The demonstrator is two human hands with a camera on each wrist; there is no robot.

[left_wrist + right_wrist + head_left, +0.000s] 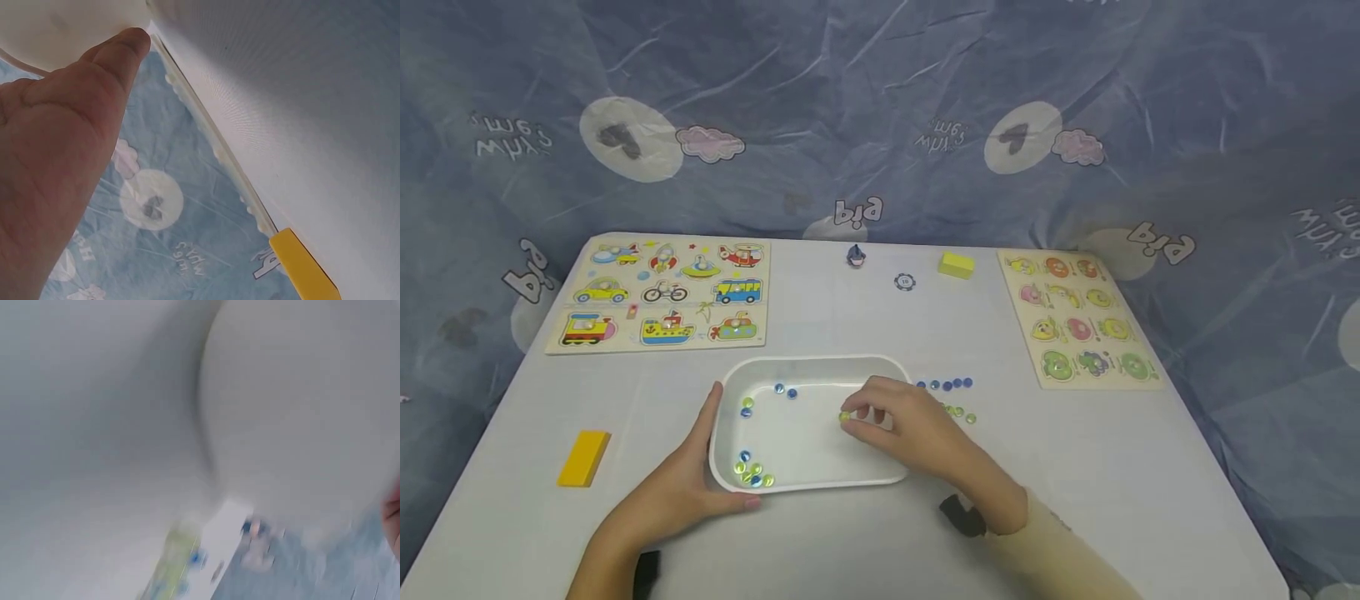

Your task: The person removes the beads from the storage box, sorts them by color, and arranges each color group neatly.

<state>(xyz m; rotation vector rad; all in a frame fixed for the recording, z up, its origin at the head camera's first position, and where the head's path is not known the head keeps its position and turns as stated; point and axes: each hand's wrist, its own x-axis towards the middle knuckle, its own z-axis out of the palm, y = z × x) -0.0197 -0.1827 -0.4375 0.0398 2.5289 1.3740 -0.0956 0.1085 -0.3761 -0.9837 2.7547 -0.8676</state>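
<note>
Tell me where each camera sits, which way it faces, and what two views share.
Head: on the person's head, facing forward and down over the table, with left hand and right hand at the white tray.
Left wrist: on that wrist, looking low past the left hand toward the patterned cloth.
Right wrist: on that wrist, looking low across the table, blurred; only a sliver of hand at the right edge.
Shared: head and left wrist both show the left hand and orange block.
</note>
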